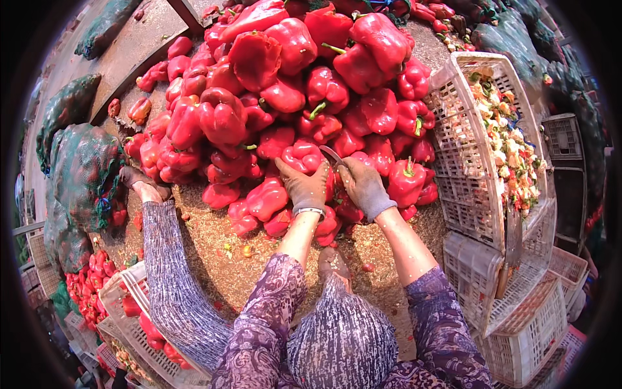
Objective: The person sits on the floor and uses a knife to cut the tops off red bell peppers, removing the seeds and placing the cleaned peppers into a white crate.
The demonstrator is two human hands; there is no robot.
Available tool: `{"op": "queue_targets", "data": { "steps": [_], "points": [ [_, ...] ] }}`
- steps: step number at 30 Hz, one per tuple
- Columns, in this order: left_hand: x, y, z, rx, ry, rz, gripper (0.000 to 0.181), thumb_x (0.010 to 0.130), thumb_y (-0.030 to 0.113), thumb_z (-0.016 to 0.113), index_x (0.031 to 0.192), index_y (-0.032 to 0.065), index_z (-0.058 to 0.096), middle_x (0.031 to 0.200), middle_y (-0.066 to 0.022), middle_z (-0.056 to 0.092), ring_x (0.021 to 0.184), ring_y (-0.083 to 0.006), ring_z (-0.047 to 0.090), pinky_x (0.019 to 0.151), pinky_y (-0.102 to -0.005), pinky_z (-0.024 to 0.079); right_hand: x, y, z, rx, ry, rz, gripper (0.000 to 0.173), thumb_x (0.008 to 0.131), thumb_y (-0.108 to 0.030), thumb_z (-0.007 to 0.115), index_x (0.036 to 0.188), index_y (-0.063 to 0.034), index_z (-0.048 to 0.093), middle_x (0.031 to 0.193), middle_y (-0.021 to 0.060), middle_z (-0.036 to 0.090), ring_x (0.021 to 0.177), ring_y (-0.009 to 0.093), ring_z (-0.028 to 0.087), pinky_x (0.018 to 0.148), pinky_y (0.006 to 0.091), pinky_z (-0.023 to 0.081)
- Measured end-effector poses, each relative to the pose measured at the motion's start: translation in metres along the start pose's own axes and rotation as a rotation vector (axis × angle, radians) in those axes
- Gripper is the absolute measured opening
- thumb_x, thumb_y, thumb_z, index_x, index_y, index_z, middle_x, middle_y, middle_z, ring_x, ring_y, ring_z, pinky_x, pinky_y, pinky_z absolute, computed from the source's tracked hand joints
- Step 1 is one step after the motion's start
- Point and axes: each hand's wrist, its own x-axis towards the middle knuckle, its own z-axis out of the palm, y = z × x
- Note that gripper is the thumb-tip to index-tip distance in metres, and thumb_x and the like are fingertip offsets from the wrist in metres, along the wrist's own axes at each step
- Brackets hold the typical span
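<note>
My left hand (306,186), in a brown work glove, grips a red bell pepper (302,156) at the near side of a large heap of red bell peppers (277,97). Beside it my right hand (363,186), gloved alike, is closed around a small knife whose handle is hidden in the palm. The curved knife blade (332,154) points up and left, close to the held pepper's right side. Whether the blade touches the pepper I cannot tell. One pepper (407,181) with a green stem lies just right of my right hand.
A white plastic crate (466,146) of cut pepper cores (505,146) stands at the right; a long blade with a wooden handle (502,282) leans there. Green mesh sacks (80,170) stand left. Another crate (138,287) with red peppers is at lower left. Scraps and seeds litter the ground (228,250).
</note>
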Motion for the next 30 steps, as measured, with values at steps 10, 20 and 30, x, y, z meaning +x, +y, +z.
{"op": "queue_targets", "data": {
  "steps": [10,20,30],
  "points": [
    [0.027,-0.031,-0.02,-0.285,-0.384,0.021,0.074,0.078,0.008,0.078,0.143,-0.0023,0.042,0.114,-0.0116,0.067,0.103,-0.0186,0.063,0.094,-0.0333,0.05,0.009,-0.007,0.023,0.044,-0.044,0.001,0.016,0.098,-0.02,0.058,0.098,-0.004,0.057,0.083,0.0249,0.064,0.082,0.045,0.063,0.066,0.0522,0.049],
    [0.054,-0.058,-0.014,-0.256,-0.554,0.051,0.074,0.084,0.047,0.078,0.136,0.0022,0.049,0.121,-0.0179,0.064,0.111,-0.0281,0.062,0.096,-0.0388,0.049,-0.008,-0.009,0.027,0.0,0.074,0.055,0.019,0.099,-0.023,0.056,0.098,-0.0033,0.057,0.074,0.0258,0.064,0.074,0.045,0.065,0.062,0.0545,0.05],
    [0.056,-0.051,-0.005,0.023,-0.483,0.254,0.086,0.08,0.07,0.067,0.135,0.0053,0.052,0.116,-0.0266,0.066,0.113,-0.0448,0.061,0.095,-0.0498,0.049,-0.067,-0.003,0.071,-0.168,0.016,0.284,0.019,0.099,-0.021,0.057,0.09,-0.0042,0.053,0.068,0.0249,0.059,0.067,0.045,0.063,0.057,0.0546,0.046]
  ]
}}
